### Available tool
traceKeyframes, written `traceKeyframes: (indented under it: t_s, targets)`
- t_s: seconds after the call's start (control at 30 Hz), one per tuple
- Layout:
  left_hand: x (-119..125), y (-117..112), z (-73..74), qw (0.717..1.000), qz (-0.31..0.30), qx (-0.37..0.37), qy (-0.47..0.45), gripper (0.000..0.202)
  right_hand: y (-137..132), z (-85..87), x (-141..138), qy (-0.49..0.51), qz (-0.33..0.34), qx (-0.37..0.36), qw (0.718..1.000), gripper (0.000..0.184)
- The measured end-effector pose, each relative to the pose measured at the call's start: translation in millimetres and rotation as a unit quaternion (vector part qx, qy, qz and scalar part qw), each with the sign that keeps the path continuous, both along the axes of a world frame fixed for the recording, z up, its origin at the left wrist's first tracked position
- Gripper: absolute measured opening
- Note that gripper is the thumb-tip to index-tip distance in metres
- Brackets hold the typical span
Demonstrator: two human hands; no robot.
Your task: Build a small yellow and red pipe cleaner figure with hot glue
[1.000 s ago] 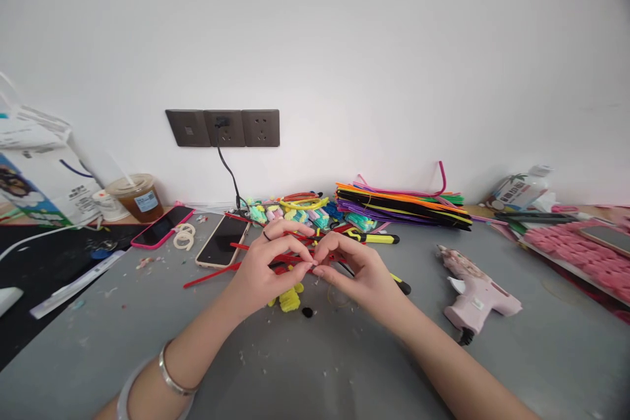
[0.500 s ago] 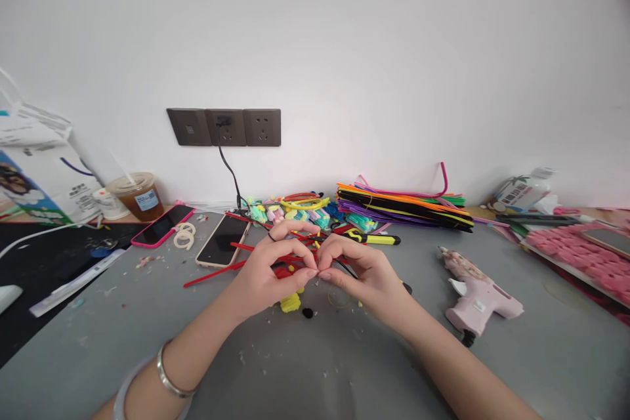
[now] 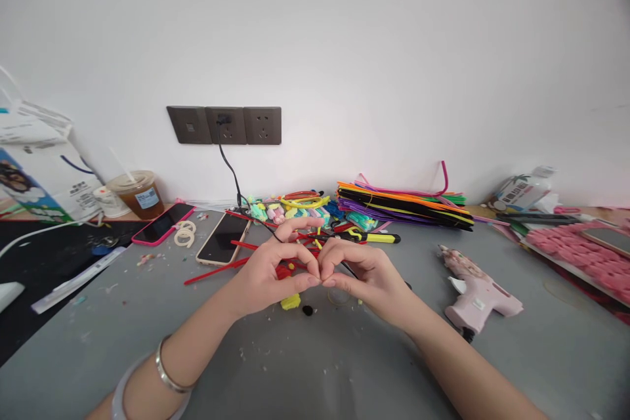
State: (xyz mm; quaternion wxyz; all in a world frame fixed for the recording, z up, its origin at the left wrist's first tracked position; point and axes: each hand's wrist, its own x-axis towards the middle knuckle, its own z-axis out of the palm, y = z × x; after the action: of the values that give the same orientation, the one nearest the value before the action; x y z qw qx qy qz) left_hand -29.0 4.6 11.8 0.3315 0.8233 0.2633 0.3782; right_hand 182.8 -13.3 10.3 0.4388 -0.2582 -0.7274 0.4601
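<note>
My left hand (image 3: 275,273) and my right hand (image 3: 361,273) meet above the table, thumb and forefinger of each pinched together and the tips touching. Whatever sits between the fingertips is too small to make out. Red pipe cleaners (image 3: 216,271) stick out behind and to the left of my left hand. Beneath the hands lie a yellow fuzzy piece (image 3: 291,302) and a small black oval piece (image 3: 308,310). Pliers with yellow and black handles (image 3: 377,237) rest just behind my right hand.
A pink glue gun (image 3: 477,292) lies to the right. Bundled pipe cleaners (image 3: 403,205) and pastel fuzzy pieces (image 3: 300,213) line the wall. Leftward are a phone (image 3: 224,239), a pink-cased phone (image 3: 162,226) and a drink cup (image 3: 140,195). A bottle (image 3: 522,190) stands at back right.
Both hands stay nearly in place, still pinched together. The fingertips have shifted slightly, and the left forefinger and thumb sit a little closer to the right hand's.
</note>
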Motion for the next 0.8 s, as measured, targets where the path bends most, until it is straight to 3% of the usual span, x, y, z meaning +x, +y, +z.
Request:
traceKeyframes:
  t_s: [0.3,0.43,0.53,0.8]
  targets:
    - [-0.5,1.3,-0.8,0.998,0.001,0.018,0.055,0.008,2.1,2.4,3.4,-0.040,0.022,0.004,0.999,0.018]
    - [1.3,4.1,-3.5,0.998,0.042,0.017,0.038,0.012,3.6,-2.2,1.6,-0.003,-0.002,-0.016,1.000,0.014]
    - [1.8,5.5,-3.7,0.997,0.070,0.013,0.006,0.013,5.4,-4.5,2.9,0.029,-0.006,-0.033,0.999,0.021]
    - [-0.7,6.4,-1.5,0.996,0.074,0.042,0.033,0.011,8.0,-0.7,5.9,-0.022,-0.049,0.041,0.998,0.010]
